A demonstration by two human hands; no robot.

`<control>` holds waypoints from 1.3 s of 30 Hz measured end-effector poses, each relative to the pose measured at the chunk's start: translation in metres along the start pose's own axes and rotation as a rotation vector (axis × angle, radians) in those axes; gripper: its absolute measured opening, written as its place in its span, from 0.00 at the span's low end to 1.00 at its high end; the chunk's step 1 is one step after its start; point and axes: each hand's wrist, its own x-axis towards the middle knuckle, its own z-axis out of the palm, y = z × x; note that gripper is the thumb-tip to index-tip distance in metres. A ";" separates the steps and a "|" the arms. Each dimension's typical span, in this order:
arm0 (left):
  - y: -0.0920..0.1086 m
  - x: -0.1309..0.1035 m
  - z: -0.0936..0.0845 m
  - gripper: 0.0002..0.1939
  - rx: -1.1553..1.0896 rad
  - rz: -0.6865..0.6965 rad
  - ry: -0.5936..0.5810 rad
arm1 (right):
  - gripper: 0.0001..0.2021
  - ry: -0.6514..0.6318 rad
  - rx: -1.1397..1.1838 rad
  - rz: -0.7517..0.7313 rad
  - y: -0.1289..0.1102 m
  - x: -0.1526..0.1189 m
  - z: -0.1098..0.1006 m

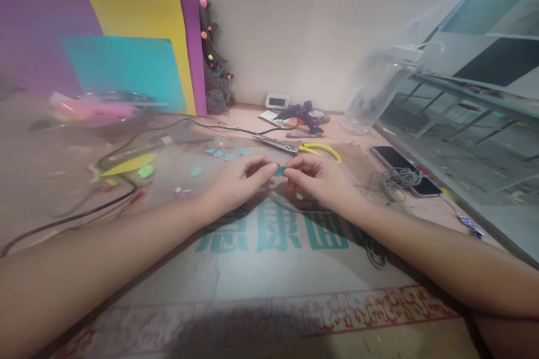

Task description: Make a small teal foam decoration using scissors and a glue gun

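Nearest me, a red patterned border [379, 304] runs along the near edge of the pale printed sheet [244, 277] on the table, with large teal characters [278, 231] farther in. A small loop of wire [376, 257] lies near the right forearm.

Beyond the characters, at the middle, the person's two hands meet over the sheet. The left hand [246, 175] pinches the left edge of a small teal piece [280, 171] between thumb and fingers; the right hand [315, 176] nips its right edge the same way. A thin wire [290, 208] curves just below them.

To the left lie a bright green lump [146, 171] and a yellow scrap [130, 165]; to the right, a wire coil [402, 178] rests over a phone [406, 171].

A little farther, teal cutouts [218, 153] lie scattered left of yellow-handled scissors [295, 147]. Farther still are a dark blue glue gun [305, 115], a white digital clock [277, 102] and, right, a clear jug [373, 95]. Coloured sheets [138, 11] stand far left.
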 end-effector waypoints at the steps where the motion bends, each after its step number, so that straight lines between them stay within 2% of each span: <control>1: 0.001 0.001 -0.001 0.18 0.019 0.010 0.028 | 0.07 -0.001 -0.011 -0.006 0.000 0.000 0.000; 4: 0.003 0.002 -0.001 0.16 0.029 0.014 0.076 | 0.07 0.005 -0.067 -0.043 0.002 -0.002 0.001; 9: 0.004 0.002 0.001 0.12 -0.024 -0.004 0.065 | 0.08 0.024 -0.150 -0.095 0.004 -0.004 0.001; 13: 0.003 0.000 0.002 0.10 0.016 -0.008 0.081 | 0.08 0.025 -0.150 -0.098 0.004 -0.004 0.001; 21: 0.003 -0.002 0.000 0.11 0.035 0.012 0.064 | 0.08 0.055 -0.183 -0.125 0.003 -0.004 0.001; 31: 0.007 -0.004 0.001 0.09 0.125 0.042 0.099 | 0.08 0.056 -0.115 -0.111 0.002 -0.005 0.003; 39: 0.001 -0.002 0.003 0.10 0.032 0.021 0.098 | 0.09 0.028 -0.034 -0.071 0.002 -0.006 0.004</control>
